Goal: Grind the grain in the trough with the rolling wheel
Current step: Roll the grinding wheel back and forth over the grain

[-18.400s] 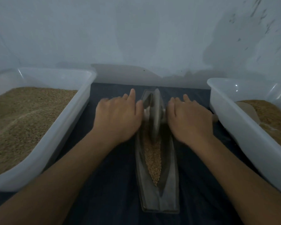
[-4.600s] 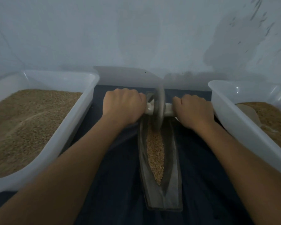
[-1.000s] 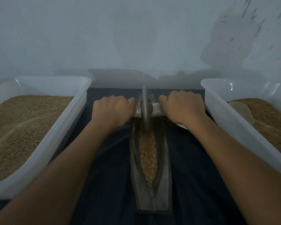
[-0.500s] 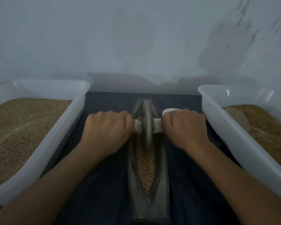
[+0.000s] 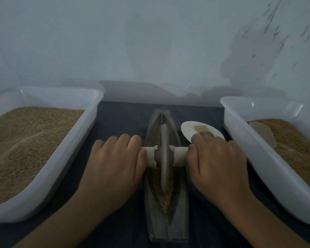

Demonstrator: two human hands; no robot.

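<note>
A long dark boat-shaped trough (image 5: 177,221) lies on the dark cloth between my arms. Brown grain (image 5: 166,201) fills its groove. The grey rolling wheel (image 5: 164,158) stands on edge in the groove at about mid-length, on a pale axle handle (image 5: 180,156) sticking out both sides. My left hand (image 5: 115,161) grips the left end of the axle, fingers curled over it. My right hand (image 5: 215,161) grips the right end the same way. The outer ends of the axle are hidden under my hands.
A white tub (image 5: 95,99) heaped with grain stands on the left. Another white tub (image 5: 240,140) with grain and a pale scoop (image 5: 261,133) stands on the right. A small white dish (image 5: 190,128) lies beside the trough, behind my right hand. A pale wall closes the back.
Both hands have drawn the wheel toward me, from the trough's far end to about its middle. The white dish behind my right hand is now uncovered.
</note>
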